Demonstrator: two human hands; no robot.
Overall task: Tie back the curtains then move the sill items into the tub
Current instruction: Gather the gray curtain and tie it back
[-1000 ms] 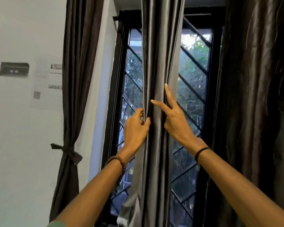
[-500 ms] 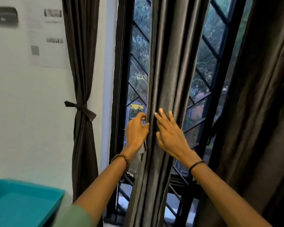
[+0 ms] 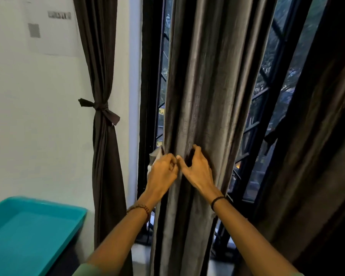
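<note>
Right now the middle curtain (image 3: 199, 96) hangs straight down in front of the window, and I have it bunched partway down between both hands. My left hand (image 3: 161, 174) pinches a fold at its left edge with curled fingers. My right hand (image 3: 198, 170) curls its fingers round the bunch from the other side, thumb reaching across to meet the left. I hold it this way, I judge, to squeeze the cloth into a narrow rope that a tie can go around; I see no loose tie in either hand. Off to the left, the side curtain (image 3: 102, 166) is already cinched with a knotted band (image 3: 101, 107) against the white wall. Lower left sits the teal tub (image 3: 48, 203), well apart from the window. A third curtain (image 3: 317, 166) hangs loose on the right. The gathered cloth and the window's black grille (image 3: 267, 108) hide most of the sill, so I cannot tell what sits there; something pale peeks out just behind my left hand.
</note>
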